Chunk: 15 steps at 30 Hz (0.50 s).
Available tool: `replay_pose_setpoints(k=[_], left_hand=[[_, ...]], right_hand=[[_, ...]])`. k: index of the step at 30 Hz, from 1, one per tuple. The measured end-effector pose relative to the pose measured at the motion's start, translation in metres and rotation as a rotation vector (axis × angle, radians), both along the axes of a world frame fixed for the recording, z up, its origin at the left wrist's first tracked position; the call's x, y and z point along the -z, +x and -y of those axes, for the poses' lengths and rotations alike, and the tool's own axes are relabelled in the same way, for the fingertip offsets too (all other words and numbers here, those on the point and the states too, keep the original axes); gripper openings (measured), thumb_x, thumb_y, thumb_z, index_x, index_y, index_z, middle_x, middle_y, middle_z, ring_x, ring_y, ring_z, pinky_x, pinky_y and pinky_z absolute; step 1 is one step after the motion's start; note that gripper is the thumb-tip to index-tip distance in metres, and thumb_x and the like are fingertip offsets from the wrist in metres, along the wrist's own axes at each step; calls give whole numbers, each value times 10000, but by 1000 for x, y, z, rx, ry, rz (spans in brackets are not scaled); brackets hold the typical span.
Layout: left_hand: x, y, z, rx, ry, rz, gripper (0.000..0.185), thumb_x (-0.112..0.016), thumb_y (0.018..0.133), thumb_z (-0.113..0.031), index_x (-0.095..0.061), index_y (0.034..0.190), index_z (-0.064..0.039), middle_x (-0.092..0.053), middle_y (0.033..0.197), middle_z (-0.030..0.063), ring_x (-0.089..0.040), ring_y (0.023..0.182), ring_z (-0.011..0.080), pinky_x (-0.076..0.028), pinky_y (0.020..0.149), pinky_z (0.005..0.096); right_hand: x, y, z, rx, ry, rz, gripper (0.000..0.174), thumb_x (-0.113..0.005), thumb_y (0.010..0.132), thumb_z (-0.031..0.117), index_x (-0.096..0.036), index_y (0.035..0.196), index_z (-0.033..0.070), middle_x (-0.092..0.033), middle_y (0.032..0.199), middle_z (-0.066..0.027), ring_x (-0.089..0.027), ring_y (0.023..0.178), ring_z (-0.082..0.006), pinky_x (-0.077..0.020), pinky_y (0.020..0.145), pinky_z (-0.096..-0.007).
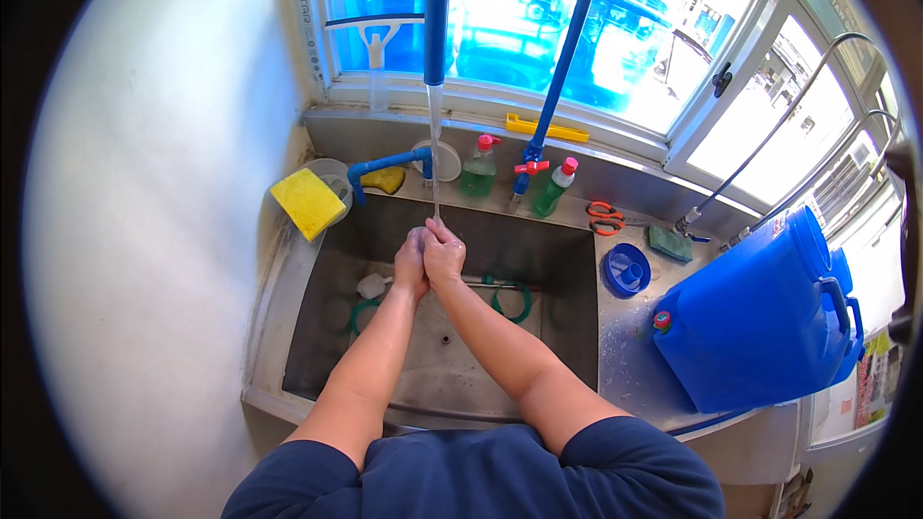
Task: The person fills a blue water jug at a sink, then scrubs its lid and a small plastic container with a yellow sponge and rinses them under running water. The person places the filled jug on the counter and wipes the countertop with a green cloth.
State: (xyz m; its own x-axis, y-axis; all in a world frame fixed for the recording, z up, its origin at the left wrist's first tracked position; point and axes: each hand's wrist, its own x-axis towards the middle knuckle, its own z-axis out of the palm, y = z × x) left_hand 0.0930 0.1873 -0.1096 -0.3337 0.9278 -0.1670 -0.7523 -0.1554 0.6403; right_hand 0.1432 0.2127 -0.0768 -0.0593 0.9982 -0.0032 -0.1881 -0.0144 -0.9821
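My left hand (pixel 412 259) and my right hand (pixel 443 251) are pressed together with curled fingers over the stainless steel sink (pixel 497 375). Both are wet. A stream of water (pixel 435 151) falls onto the fingertips from the blue pipe spout (pixel 434 29). Any object between the palms is hidden. Below my hands, a white-headed brush (pixel 373 285) lies at the back of the basin. Green rings (pixel 530 303) show on either side of my forearms, the left one partly covered by my arm.
Left of the basin, a yellow sponge (pixel 308 203) rests on a clear container. Green liquid bottles (pixel 479 167) and orange-handled scissors (pixel 605 218) line the back ledge. On the right counter are a blue cap (pixel 626 270), a green scouring pad (pixel 670 244) and large blue water jugs (pixel 750 324).
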Motion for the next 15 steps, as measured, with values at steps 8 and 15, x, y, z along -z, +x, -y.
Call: replay_pose_setpoints(k=[8, 15], left_hand=[[25, -11, 2, 144, -367, -853, 280, -547, 954, -329, -604, 1057, -75, -634, 945, 66, -627, 870, 205, -513, 747, 336], [-5, -13, 5, 276, -167, -1708, 407, -682, 790, -234, -592, 1149, -65, -652, 1126, 181, -626, 1029, 358, -496, 839, 448]], right_hand=[[-46, 12, -24, -336, -286, 405, 284, -665, 878, 274, -720, 916, -2, -726, 865, -137, -703, 838, -278, -548, 725, -372], [-89, 39, -45, -623, 456, 1266, 331, -694, 782, 370, -721, 762, 40, -702, 801, -163, -689, 826, -314, -547, 755, -401]])
